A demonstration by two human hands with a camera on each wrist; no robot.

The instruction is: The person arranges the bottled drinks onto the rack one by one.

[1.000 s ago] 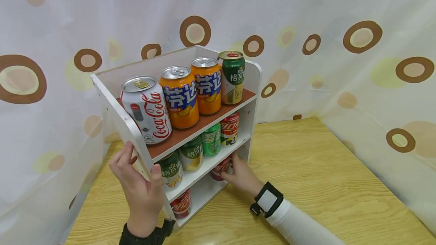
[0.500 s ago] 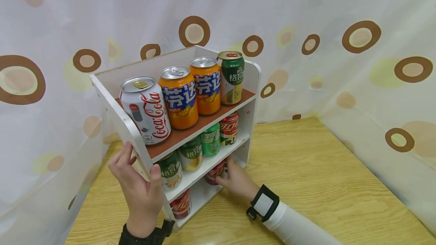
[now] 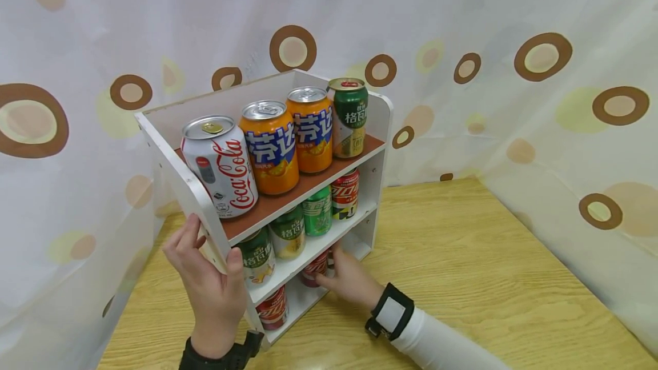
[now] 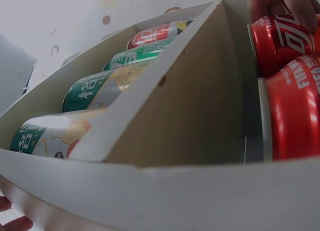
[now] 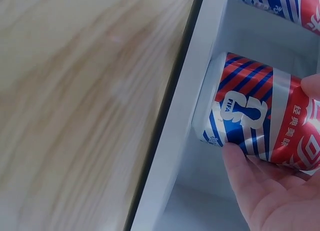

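A small white three-tier shelf stands on the table, filled with drink cans. My left hand holds its left side panel, thumb at the front edge and fingers on the outer face. On the bottom tier, my right hand grips a red Coca-Cola can, fingers and thumb around its sides. That can stands upright, partly hidden under the middle board in the head view. Another red Coca-Cola can stands at the left end of the same tier.
The top tier carries a silver Coca-Cola can, two orange Fanta cans and a green-gold can. Green cans and a red can line the middle tier. A patterned curtain hangs behind the wooden table.
My right hand has slid the red Coca-Cola can leftward along the bottom tier, towards the other red can. The left hand stays on the side panel.
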